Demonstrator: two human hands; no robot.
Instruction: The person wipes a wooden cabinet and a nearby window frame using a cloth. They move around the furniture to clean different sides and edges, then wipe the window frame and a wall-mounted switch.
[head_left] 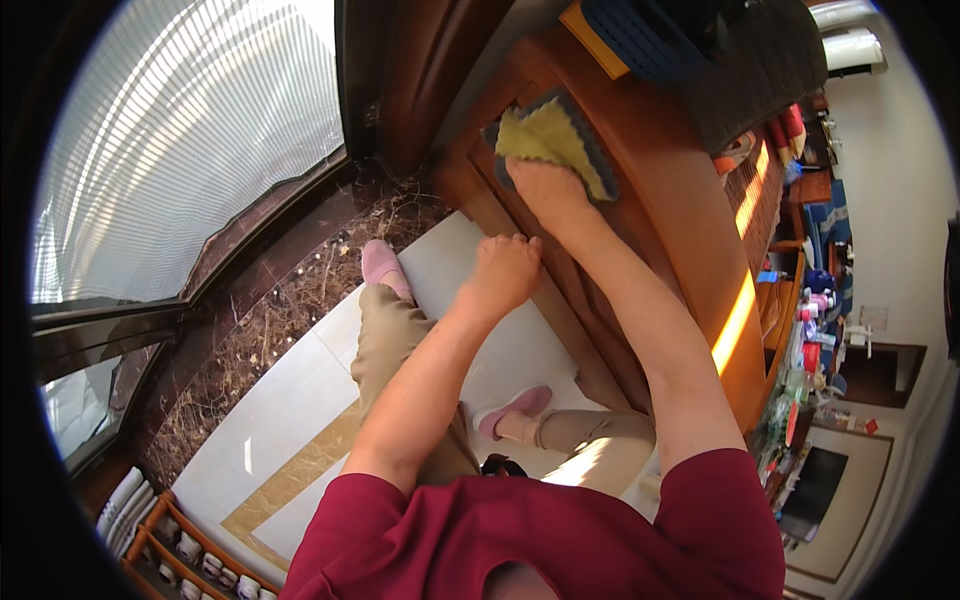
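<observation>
My right hand (548,192) is closed on a yellow and dark grey cloth (550,138), which lies spread against the brown wooden side of a piece of furniture (640,190). Part of the cloth reaches past my fingers on the far side. Lower and to the left, my left hand (505,268) has its fingers bent over the wooden edge (540,262) of the same furniture. Its fingertips are partly hidden. Both forearms stretch forward from short dark red sleeves.
A glazed door (200,130) with a dark frame stands at the left, above a brown marble threshold (290,290). Pale floor tiles (300,390) lie below. A wooden shoe rack (160,540) is at lower left; a blue basket (640,38) sits on the furniture.
</observation>
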